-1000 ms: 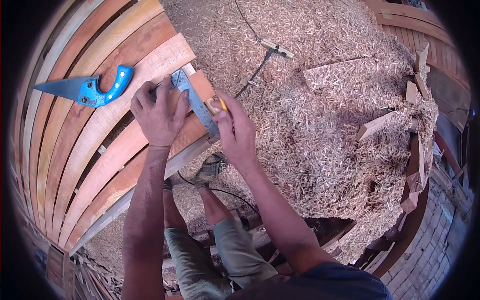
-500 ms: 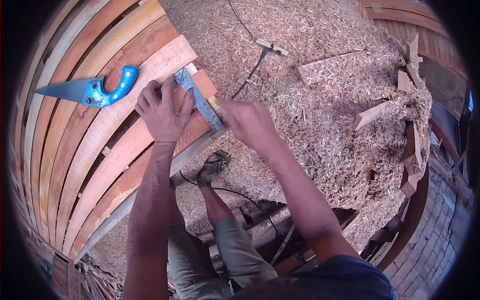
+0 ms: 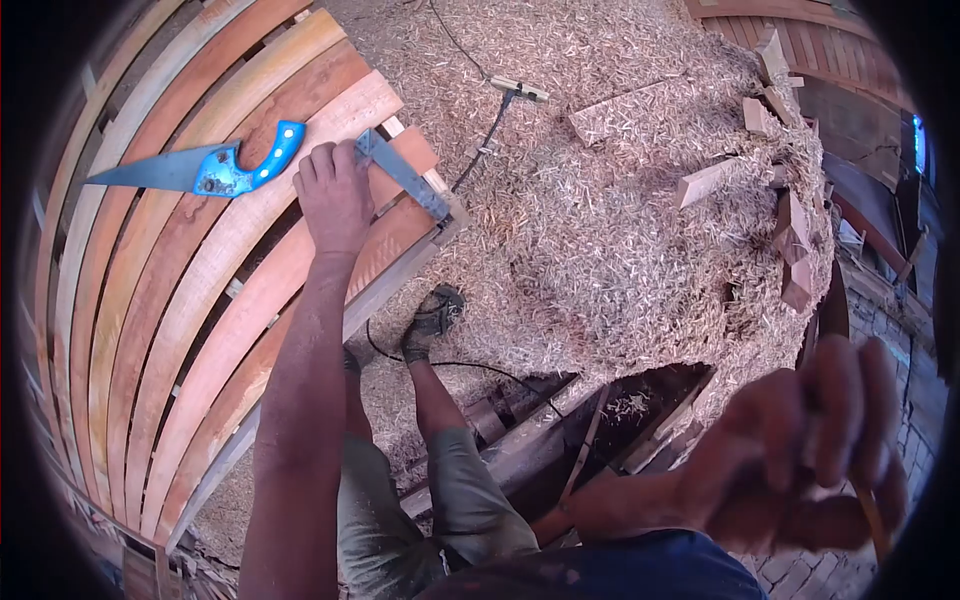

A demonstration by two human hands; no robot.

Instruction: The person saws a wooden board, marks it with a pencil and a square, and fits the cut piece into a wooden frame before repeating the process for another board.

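Observation:
My left hand (image 3: 335, 205) is closed on the stock of a metal try square (image 3: 408, 180), whose blade lies across the ends of the wooden boards. Raised close to the camera at the lower right, my right hand (image 3: 810, 450) has its fingers curled. A thin yellow-orange pencil (image 3: 873, 520) sticks down from them, partly hidden and blurred. Left of my left hand, a handsaw (image 3: 225, 172) with a blue handle rests flat on the boards. The curved boards (image 3: 215, 235) run side by side with narrow gaps between them.
Wood shavings (image 3: 600, 250) cover the ground. A black cable (image 3: 490, 150) with a pale wooden piece (image 3: 518, 90) lies beyond the boards. Wood offcuts (image 3: 710, 182) sit at the right. My foot (image 3: 435, 310) stands near the boards' edge, beside another stretch of cable.
My right hand has left the end of the square's blade and come back to the lower right, near the camera. My left hand stays at the square, its fingers now more closed together.

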